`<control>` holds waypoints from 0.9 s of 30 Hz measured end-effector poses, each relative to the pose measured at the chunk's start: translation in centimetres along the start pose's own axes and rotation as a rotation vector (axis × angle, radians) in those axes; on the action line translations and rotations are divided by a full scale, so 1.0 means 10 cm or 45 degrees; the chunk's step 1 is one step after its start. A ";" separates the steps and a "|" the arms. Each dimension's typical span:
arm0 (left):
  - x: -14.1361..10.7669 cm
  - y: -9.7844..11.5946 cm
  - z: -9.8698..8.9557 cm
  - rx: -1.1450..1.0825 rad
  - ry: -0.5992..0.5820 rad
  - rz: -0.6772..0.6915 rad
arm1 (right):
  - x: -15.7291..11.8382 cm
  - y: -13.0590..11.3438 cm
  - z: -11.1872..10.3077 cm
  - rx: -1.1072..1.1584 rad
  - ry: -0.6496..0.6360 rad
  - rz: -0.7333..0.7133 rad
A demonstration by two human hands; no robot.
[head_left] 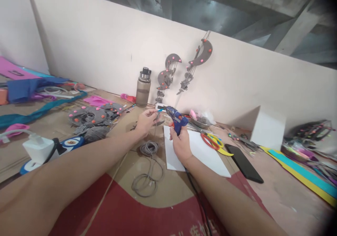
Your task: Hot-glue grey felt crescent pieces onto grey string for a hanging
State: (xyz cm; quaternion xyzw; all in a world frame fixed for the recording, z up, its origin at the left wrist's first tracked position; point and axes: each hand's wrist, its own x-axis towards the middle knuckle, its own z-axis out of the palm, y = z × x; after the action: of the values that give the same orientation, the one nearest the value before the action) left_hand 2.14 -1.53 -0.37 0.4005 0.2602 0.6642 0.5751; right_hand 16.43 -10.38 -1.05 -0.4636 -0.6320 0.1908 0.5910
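My right hand (180,143) is wrapped round a blue glue gun (177,119), its nozzle pointing left. Close to the nozzle, my left hand (147,122) pinches a small blue piece (160,110) between its fingertips. A grey cord hangs below that hand and runs to a coil (149,148) on the cardboard (126,179), with looser loops nearer me. Under and beside my right hand lies white paper (202,151). The gun's black cable runs down beneath my right forearm.
A bottle (143,88) stands by the wall, near hanging grey crescents (202,55). Grey pieces with coloured dots (86,116) and a white plug adapter (39,148) are left. Scissors (210,141), a black phone (244,163) and coloured strips (302,172) lie right.
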 end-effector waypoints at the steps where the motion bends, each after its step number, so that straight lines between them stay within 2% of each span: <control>1: 0.00 0.00 0.00 0.002 0.002 -0.002 | 0.00 0.00 -0.01 -0.034 -0.010 -0.016; 11: -0.01 0.05 0.02 -0.005 0.047 0.017 | 0.01 -0.08 0.00 -0.251 -0.041 -0.027; 27: -0.03 0.04 0.03 0.026 0.027 0.012 | 0.02 -0.07 0.00 -0.270 -0.046 -0.027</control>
State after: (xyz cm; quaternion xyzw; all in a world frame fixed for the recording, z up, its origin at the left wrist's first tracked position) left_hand 2.22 -1.93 0.03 0.4004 0.2711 0.6685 0.5651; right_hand 16.21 -10.53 -0.39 -0.5132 -0.6640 0.1249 0.5293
